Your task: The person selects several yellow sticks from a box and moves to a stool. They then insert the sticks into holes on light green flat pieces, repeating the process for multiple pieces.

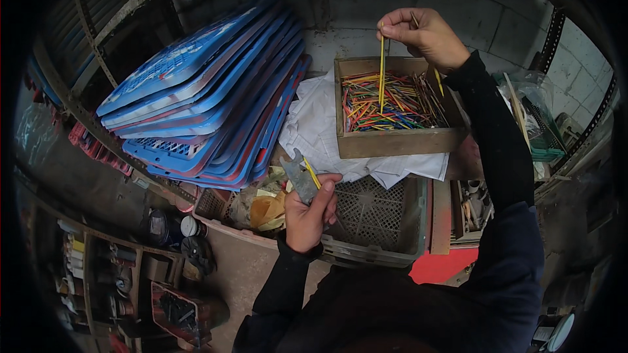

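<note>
Your left hand (309, 216) is wrapped round a fork-ended grey metal piece (300, 180) and yellow stick (312, 174); up-right, your right hand (426, 34) pinches a second yellow stick (382, 68) over the wooden box (400, 144). Looks like some picked, heaped coloured sticks (409, 101) left below.

The bare R hand (425, 36) was raised, fingertips (387, 28) pinched tog., its dark cloth-sleeved arm (504, 150) stretched fwd; the bare L hand (309, 219) was lower, curled in grip.
</note>
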`<state>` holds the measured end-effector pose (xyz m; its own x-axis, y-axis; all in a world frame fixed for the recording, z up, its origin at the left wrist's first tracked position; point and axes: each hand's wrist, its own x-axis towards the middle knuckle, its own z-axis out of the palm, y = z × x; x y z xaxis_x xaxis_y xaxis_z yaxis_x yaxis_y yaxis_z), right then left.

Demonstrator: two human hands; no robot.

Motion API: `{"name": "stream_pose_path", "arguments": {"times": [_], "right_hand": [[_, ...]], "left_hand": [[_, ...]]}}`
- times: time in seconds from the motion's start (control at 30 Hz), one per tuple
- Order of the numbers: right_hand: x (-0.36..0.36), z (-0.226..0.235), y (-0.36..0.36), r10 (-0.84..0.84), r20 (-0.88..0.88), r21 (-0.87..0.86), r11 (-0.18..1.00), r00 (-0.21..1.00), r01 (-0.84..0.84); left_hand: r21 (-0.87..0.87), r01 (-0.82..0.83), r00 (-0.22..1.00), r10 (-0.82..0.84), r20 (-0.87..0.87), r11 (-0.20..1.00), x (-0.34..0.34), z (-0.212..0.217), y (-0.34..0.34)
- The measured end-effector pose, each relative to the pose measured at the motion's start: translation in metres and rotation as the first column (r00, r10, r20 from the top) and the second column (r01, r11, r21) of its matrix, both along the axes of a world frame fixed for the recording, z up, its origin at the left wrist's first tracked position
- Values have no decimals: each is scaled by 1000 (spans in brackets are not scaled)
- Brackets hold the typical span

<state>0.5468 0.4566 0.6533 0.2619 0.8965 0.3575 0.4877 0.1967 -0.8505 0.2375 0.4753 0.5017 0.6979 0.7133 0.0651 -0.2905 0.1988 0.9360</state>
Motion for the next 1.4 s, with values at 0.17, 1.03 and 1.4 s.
{"name": "stream_pose_path", "arguments": {"times": [0.17,1.03,1.4], "right_hand": [[-32,-7,-17,142,-216,-3,989,966,-146],[-81,-125,-161,-75,-576,141,972,814,189],[-86,-147,-264,-350,-640,61,864,684,500]], "left_hand": [[35,21,1000,-22,9,999,8,12,0],[88,499,855,-474,-210,862,78,-10,-73],[-13,720,680,-709,-187,694,110,-31,-125]]}}
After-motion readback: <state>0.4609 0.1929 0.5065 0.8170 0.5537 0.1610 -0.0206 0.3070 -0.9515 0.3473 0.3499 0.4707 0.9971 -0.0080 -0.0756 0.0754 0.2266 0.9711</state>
